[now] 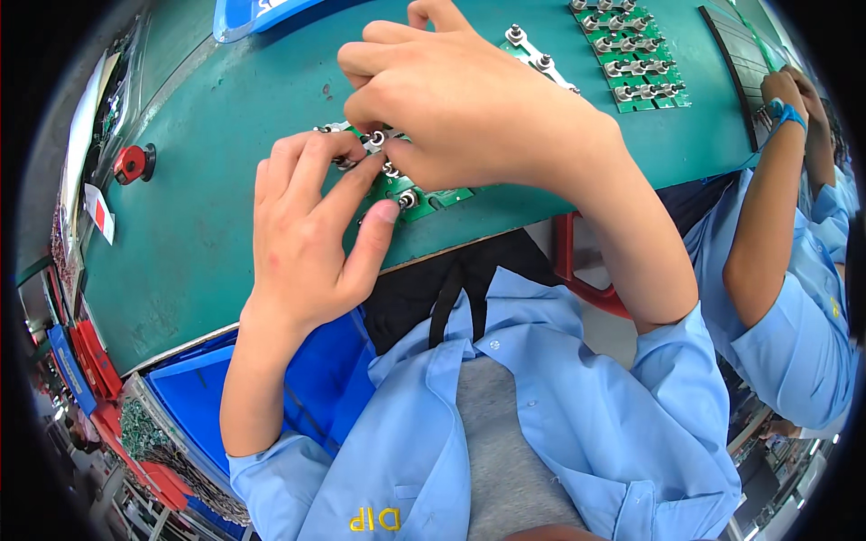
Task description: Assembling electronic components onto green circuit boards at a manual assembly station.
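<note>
A green circuit board [437,200] lies on the table in front of me, partly covered by my hands. Round metal parts with dark shafts stand on it, one metal part [408,199] beside my left thumb. My left hand [311,216] steadies the board from its left side, its bent fingers and thumb touching the parts. Over the board arches my right hand [442,95], its fingers curled and closed. Its thumb and fingertips reach down to the parts near my left forefinger. Whatever sits between the right fingertips is hidden.
Another board with a metal strip [543,61] lies behind my right wrist. Farther right is a panel of several populated boards [636,54]. A blue tray [262,18] sits at the back, a red-and-black round object [133,164] at left. At right, a co-worker's arm [767,207] reaches over the table.
</note>
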Available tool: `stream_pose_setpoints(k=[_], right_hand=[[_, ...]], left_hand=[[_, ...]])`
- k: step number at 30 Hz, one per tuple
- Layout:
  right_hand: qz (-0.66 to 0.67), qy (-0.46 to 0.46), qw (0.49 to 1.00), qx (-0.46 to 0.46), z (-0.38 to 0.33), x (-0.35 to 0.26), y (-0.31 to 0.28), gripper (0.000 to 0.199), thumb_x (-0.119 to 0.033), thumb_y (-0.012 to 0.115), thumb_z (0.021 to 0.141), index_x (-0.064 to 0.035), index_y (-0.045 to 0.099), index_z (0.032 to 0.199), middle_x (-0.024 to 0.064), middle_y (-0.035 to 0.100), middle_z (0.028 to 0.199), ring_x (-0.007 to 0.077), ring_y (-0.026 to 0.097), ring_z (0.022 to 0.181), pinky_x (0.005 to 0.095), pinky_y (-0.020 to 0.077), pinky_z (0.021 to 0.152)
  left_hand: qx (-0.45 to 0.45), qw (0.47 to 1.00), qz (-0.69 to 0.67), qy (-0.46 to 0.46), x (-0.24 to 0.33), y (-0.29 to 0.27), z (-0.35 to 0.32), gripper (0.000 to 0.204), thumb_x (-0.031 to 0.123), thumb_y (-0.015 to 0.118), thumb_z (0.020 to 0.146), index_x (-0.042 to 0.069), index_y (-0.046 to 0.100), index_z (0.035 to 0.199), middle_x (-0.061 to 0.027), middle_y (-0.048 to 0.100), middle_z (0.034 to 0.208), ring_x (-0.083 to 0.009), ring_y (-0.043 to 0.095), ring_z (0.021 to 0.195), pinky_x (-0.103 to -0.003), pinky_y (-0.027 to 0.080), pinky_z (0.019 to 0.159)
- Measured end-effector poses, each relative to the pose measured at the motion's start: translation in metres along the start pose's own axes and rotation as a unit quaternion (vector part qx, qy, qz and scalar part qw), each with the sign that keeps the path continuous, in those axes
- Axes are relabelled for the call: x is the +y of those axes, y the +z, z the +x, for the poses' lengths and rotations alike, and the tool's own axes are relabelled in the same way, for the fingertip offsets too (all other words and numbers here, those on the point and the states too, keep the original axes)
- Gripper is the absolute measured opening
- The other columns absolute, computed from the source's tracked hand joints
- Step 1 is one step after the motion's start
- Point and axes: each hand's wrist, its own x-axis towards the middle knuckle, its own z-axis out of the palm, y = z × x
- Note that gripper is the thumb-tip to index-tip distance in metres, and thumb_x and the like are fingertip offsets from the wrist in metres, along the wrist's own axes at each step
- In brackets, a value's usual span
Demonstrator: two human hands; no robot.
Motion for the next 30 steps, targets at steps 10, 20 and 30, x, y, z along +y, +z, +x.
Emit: stream_pose_setpoints(k=[10, 20, 30], right_hand=[[0.071, -0.001, 0.997, -0.036, -0.001, 0.001, -0.015, 0.012, -0.009, 0.064, 0.084, -0.0025, 0.071, 0.078, 0.0154, 0.053, 0.089, 0.0271, 0.045, 0.085, 0.0417, 0.0353, 0.089], [0.062, 0.04, 0.996, -0.052, 0.002, -0.005, -0.005, 0.012, -0.008, 0.064, 0.085, -0.0019, 0.072, 0.08, 0.0159, 0.054, 0.09, 0.0267, 0.045, 0.086, 0.0426, 0.0359, 0.09], [0.036, 0.086, 0.99, 0.107, -0.024, -0.017, -0.001, 0.007, -0.013, 0.078, 0.07, -0.0131, 0.078, 0.077, 0.0028, 0.065, 0.085, 0.0235, 0.058, 0.087, 0.0459, 0.0386, 0.098]], left_hand=[[0.015, 0.999, 0.048, -0.013, 0.015, 0.001, 0.001, 0.034, 0.024, 0.069, 0.086, -0.003, 0.073, 0.105, -0.0158, 0.062, 0.119, -0.032, 0.057, 0.105, -0.039, 0.043, 0.09], [0.009, 0.998, -0.005, -0.066, 0.02, 0.002, -0.002, 0.037, 0.024, 0.068, 0.087, -0.005, 0.072, 0.11, -0.017, 0.059, 0.123, -0.033, 0.053, 0.109, -0.042, 0.042, 0.096], [-0.004, 0.994, -0.061, -0.095, 0.018, 0.002, -0.008, 0.039, 0.027, 0.067, 0.09, -0.003, 0.072, 0.114, -0.0173, 0.058, 0.127, -0.0338, 0.051, 0.113, -0.044, 0.041, 0.099]])
